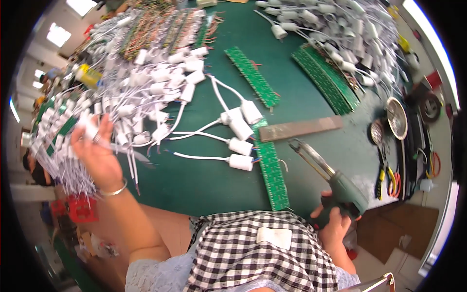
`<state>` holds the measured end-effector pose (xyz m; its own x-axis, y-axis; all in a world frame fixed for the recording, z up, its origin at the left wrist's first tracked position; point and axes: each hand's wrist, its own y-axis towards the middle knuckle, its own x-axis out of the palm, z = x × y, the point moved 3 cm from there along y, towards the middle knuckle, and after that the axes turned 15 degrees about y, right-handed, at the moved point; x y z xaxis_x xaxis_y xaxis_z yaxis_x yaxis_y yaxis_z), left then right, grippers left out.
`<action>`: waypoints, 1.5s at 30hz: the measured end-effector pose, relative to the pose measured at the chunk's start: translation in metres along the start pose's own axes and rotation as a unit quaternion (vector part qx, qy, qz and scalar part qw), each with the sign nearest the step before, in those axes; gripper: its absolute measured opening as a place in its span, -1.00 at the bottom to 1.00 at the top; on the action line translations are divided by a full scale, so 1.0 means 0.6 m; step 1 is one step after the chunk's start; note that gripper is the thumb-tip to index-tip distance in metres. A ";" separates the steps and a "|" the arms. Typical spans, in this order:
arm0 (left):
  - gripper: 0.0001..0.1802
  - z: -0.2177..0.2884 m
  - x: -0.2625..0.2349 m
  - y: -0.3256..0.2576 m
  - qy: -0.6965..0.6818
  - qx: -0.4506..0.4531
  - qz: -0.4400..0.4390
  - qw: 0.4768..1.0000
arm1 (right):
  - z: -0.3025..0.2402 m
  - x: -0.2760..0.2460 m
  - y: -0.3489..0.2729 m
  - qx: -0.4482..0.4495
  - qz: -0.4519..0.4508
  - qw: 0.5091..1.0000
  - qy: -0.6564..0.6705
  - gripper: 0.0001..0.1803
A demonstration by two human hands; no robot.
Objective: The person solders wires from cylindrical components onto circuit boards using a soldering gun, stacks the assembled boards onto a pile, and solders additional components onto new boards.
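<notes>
Holding green soldering gun [348, 192] near bench [209, 187] edge, R grip [335, 221] is closed round its handle; L grip [101, 158], fingers partly curled, has one white socket [88, 128] by L pile [160, 75]. Betw. them lies green circuit strip [272, 180] w/ flat bar [301, 128] end on it.

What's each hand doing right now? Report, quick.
Left hand: holding a white cylindrical piece.
Right hand: closed around the handle of a dark green soldering gun.
</notes>
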<state>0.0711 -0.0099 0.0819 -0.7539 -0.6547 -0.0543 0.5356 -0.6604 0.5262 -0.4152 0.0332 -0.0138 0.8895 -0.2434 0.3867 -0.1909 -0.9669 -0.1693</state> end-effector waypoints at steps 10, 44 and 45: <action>-0.58 0.049 0.254 -0.260 0.315 0.045 -0.488 0.813 | -0.001 -0.003 -0.005 -0.005 -0.082 0.997 0.006 -0.47; -0.82 0.006 0.317 -0.270 0.360 0.208 -0.324 0.850 | -0.004 -0.023 -0.015 0.015 -0.124 0.992 0.005 -0.60; -0.81 0.011 0.320 -0.271 0.382 0.223 -0.331 0.834 | 0.002 -0.036 -0.018 0.007 -0.154 0.986 -0.060 -0.66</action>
<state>-0.1634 -0.0261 -0.0084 -0.2759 -0.3572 -0.8924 -0.2235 -0.8791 0.4210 -0.4321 0.0492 -0.0213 0.9475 0.0733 0.3113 0.1008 -0.9922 -0.0732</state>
